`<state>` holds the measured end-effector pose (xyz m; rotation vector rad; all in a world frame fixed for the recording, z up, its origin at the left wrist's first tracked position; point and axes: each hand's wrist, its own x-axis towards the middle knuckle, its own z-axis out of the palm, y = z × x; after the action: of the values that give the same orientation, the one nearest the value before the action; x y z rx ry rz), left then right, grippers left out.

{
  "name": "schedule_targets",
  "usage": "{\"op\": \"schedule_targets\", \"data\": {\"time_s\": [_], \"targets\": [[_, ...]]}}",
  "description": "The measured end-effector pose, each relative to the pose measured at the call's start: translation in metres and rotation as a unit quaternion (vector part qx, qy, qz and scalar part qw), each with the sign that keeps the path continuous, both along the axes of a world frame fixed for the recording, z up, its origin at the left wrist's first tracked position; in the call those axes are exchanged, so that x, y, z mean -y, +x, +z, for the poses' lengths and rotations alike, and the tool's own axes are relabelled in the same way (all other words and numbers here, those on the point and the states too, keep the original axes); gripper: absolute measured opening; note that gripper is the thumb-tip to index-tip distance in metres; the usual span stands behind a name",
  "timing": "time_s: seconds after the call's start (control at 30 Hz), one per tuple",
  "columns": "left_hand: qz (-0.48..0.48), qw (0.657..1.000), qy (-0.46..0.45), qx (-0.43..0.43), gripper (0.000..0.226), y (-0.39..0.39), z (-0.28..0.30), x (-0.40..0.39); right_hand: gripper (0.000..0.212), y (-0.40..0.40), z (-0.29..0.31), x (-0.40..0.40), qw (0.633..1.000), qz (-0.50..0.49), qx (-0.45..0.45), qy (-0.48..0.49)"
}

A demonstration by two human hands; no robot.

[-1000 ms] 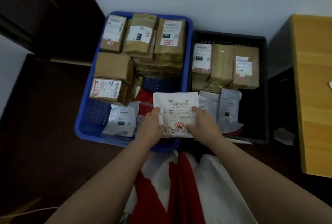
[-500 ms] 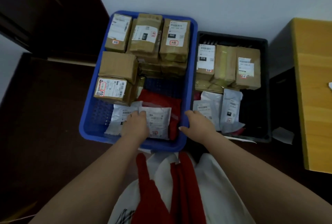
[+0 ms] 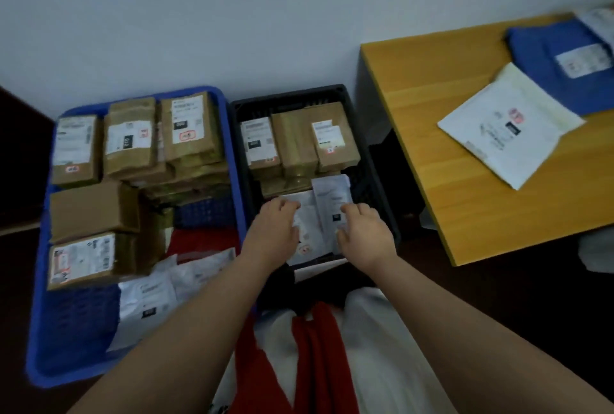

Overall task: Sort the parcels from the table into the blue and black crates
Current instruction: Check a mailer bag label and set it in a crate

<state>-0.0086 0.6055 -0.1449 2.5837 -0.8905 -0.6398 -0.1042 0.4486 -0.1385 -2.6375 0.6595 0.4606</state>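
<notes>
While the blue crate on your left is already crowded, with brown cardboard boxes stacked at its far end and soft white mailers piled loosely over a red bag near your arm, anything else dropped on that heap could slide off the near edge. Moving right, both your hands are down in the black crate: your left hand rests with fingers fairly straight on a white poly mailer lying on the crate floor, and your right hand lies with loosely bent fingers on a second white mailer just beside it; I cannot tell whether either hand really pinches its mailer. These bags are slick and overlap, so lifting one may drag the other along or mix sorted parcels. Further right, on the wooden table, a white envelope parcel and a blue bag parcel wait unsorted; their labels are blurred, so a hasty read could send one to the wrong crate.
</notes>
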Motion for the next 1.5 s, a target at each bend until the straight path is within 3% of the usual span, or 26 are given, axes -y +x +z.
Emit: {"op": "schedule_targets", "data": {"time_s": [0.27, 0.43, 0.63, 0.73, 0.87, 0.93, 1.03, 1.13, 1.23, 1.33, 1.5], "targets": [[-0.103, 0.994, 0.019, -0.025, 0.048, -0.036, -0.005, 0.172, 0.047, -0.057, -0.005, 0.165, 0.995, -0.094, 0.038, -0.011], [-0.120, 0.992, 0.015, -0.036, 0.050, -0.059, 0.004, 0.282, 0.046, -0.084, -0.003, 0.275, 0.983, -0.175, 0.049, -0.035], [-0.140, 0.988, 0.028, -0.053, 0.049, -0.080, 0.007, 0.355, 0.068, -0.066, -0.013, 0.359, 0.984, -0.175, 0.015, -0.016], [-0.142, 0.988, 0.040, -0.049, 0.049, -0.078, 0.006, 0.368, 0.082, -0.060, -0.022, 0.381, 0.992, -0.116, -0.047, 0.024], [-0.142, 0.987, 0.050, -0.050, 0.050, -0.071, 0.003, 0.379, 0.084, -0.069, -0.034, 0.378, 0.992, -0.060, -0.109, 0.023], [-0.121, 0.991, 0.042, -0.036, 0.050, -0.071, 0.000, 0.388, 0.072, -0.071, -0.033, 0.362, 0.996, -0.046, -0.080, -0.001], [-0.067, 0.997, 0.039, 0.010, 0.051, -0.078, -0.004, 0.403, 0.040, -0.073, -0.028, 0.348, 0.999, -0.026, 0.044, -0.018], [-0.064, 0.992, 0.098, 0.053, 0.057, -0.085, -0.007, 0.407, 0.028, -0.074, -0.024, 0.364, 0.994, -0.060, 0.083, -0.043], [-0.096, 0.979, 0.174, 0.032, 0.076, -0.093, -0.012, 0.402, 0.040, -0.070, -0.025, 0.388, 0.989, -0.090, 0.091, -0.070], [-0.119, 0.970, 0.211, 0.024, 0.082, -0.089, -0.017, 0.398, 0.057, -0.065, -0.025, 0.406, 0.997, -0.069, 0.010, -0.045], [-0.148, 0.939, 0.292, 0.103, 0.075, -0.042, -0.013, 0.405, 0.041, -0.074, -0.022, 0.403, 0.996, -0.061, 0.001, -0.070]]}}
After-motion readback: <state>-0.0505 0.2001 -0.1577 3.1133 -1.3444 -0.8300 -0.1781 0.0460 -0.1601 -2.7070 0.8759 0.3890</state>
